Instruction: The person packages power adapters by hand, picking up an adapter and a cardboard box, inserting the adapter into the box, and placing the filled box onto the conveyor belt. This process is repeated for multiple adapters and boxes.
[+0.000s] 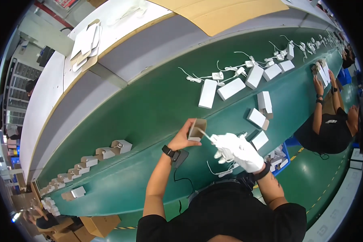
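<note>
- Head view: you stood at the near edge of the green conveyor belt (pixel 149 109), mid-packing step by my read, feeding a white charger and cable (pixel 224 142) into a small open carton (pixel 197 129).
- Your left hand (pixel 182 139) was bare and closed around the carton, holding it just above the belt's near edge with the open mouth turned toward your right side.
- Your right hand (pixel 240 151) wore a white glove and was closed on the white charger and cable, its fingertips just beside the carton's mouth; a loop of cable (pixel 220 172) hung below the hand.
- Pose: left forearm rose from the lower edge, wrist bent inward, a dark watch (pixel 168 151) on it; right forearm came in from the lower right, a dark band at the wrist.
- Judgement: insertion looked barely begun, so the next move called for lining the charger up with the opening and gathering the loose cable so it would not snag the flap.
- White closed boxes (pixel 231 88) lay mid-belt toward the far right, with loose chargers (pixel 218 75) beyond them near the far edge.
- Folded empty cartons (pixel 105 152) sat in a row along the near edge to your left.
- Another worker (pixel 330 129) leaned on the belt at the right end; their hands were well apart from yours.
</note>
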